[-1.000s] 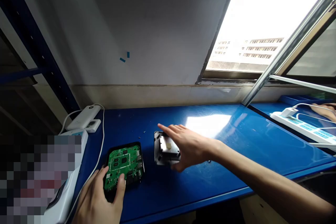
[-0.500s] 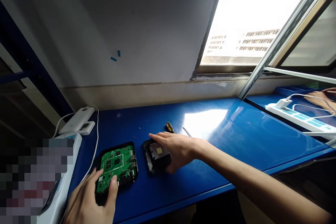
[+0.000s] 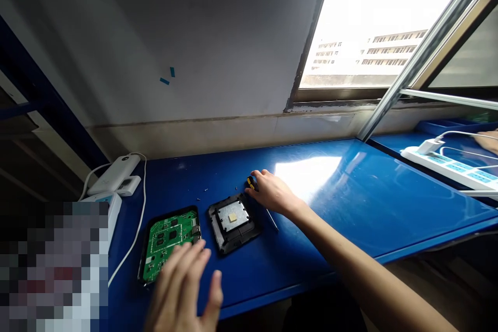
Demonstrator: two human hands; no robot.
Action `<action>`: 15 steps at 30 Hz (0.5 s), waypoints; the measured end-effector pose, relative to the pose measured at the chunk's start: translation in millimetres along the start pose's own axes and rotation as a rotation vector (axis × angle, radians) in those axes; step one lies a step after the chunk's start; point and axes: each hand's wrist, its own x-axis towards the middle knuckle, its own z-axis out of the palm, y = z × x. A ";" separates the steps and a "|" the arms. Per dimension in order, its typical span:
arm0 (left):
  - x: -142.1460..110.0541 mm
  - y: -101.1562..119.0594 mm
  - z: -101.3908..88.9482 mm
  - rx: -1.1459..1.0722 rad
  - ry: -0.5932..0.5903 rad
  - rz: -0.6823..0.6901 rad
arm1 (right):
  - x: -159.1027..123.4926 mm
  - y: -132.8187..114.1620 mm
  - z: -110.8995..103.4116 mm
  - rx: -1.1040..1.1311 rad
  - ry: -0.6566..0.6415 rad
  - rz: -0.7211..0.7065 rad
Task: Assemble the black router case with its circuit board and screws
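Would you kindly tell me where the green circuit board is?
In the head view's left half, the green board lies in a black shell, left of the black cover, partly behind the left hand.

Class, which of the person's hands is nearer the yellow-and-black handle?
Right: the right hand has its fingers at the handle; the left hand is farther, by the circuit board.

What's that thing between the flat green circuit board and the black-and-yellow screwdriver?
The head view shows a square black plastic cover with a silver metal plate between them, lying on the blue table.
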 end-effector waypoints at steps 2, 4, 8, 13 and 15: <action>0.2 12.3 11.9 -0.028 -0.078 0.074 | 3.7 3.3 10.1 0.026 0.029 0.008; -0.3 17.9 21.6 0.007 -0.171 0.106 | 5.7 5.6 12.9 0.067 0.097 0.014; -4.2 15.0 29.3 0.041 -0.271 0.152 | 4.0 7.5 3.3 0.200 0.386 0.005; -11.1 15.7 27.2 0.022 -0.273 0.063 | -8.6 -1.6 1.3 0.756 0.785 -0.313; -12.1 17.1 26.3 0.015 -0.271 0.056 | -13.4 -7.6 6.5 0.872 0.736 -0.365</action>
